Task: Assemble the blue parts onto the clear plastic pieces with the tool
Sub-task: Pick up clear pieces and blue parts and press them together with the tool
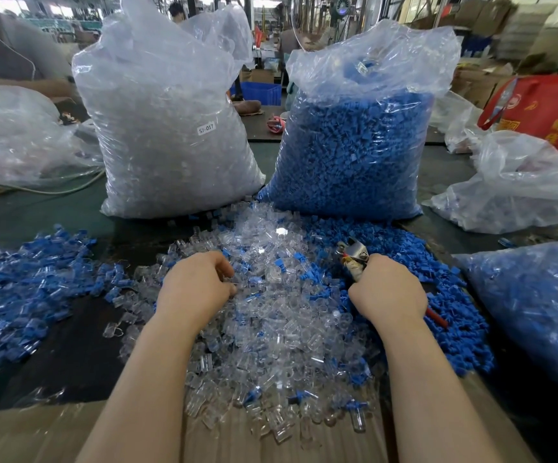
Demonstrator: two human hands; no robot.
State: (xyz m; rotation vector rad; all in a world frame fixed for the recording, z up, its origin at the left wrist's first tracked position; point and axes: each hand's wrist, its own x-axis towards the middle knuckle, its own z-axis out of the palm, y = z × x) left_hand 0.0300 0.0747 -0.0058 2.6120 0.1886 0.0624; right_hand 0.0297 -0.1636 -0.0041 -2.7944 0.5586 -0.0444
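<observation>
A heap of clear plastic pieces covers the table in front of me, with loose blue parts spread along its right side. My left hand lies on the clear heap with its fingers curled down into the pieces; what it holds is hidden. My right hand grips the pliers-like tool, whose metal jaws point up and away from me and whose red handle end shows below the hand. A pile of joined blue-and-clear pieces lies at the left.
Two tall plastic bags stand at the back: one of clear pieces, one of blue parts. Another bag of blue pieces lies at the right, crumpled bags behind it. Cardboard covers the near edge. A red bag stands far right.
</observation>
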